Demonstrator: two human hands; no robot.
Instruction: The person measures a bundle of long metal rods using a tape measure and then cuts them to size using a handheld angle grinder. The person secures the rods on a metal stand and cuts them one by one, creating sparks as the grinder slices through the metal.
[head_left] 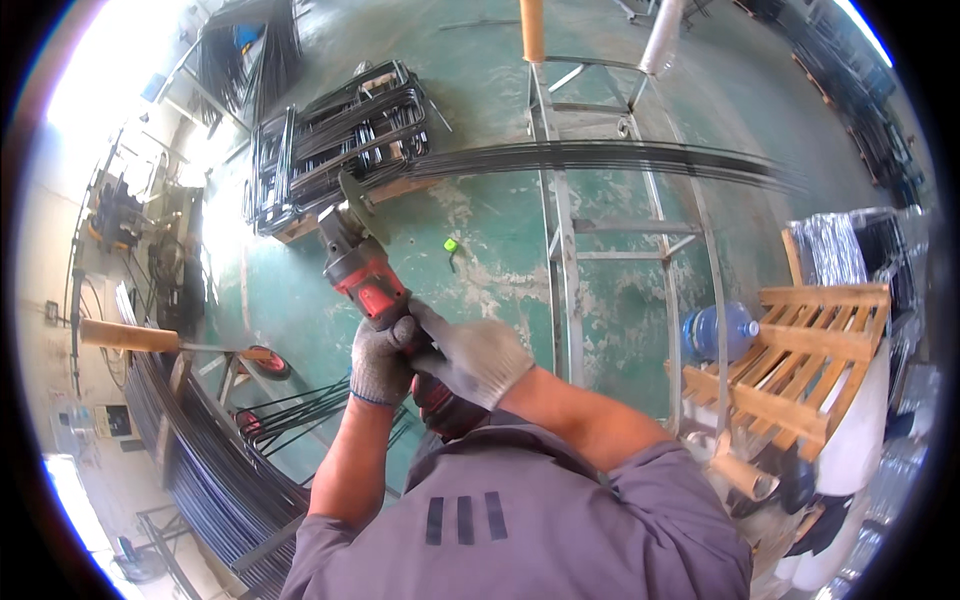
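A red and black angle grinder (376, 290) is held out in front of my chest, its grey disc (362, 208) pointing away from me. My left hand (378, 362), in a pale knit glove, wraps round the grinder's body from the left. Also gloved, my right hand (482, 358) closes on the grinder from the right, near the left one. The battery end shows below my hands, close to my shirt. Beyond the disc runs a long bundle of thin dark metal rods (600, 157), lying across a grey metal stand (568, 270). The disc appears near the bundle's left end; contact I cannot tell.
Bent black metal frames (345, 130) are stacked at the far left. Long dark rods (205, 460) lie on a rack at near left. To the right are a wooden pallet (800, 345) and a blue water bottle (722, 332). A small green object (451, 245) lies on the floor.
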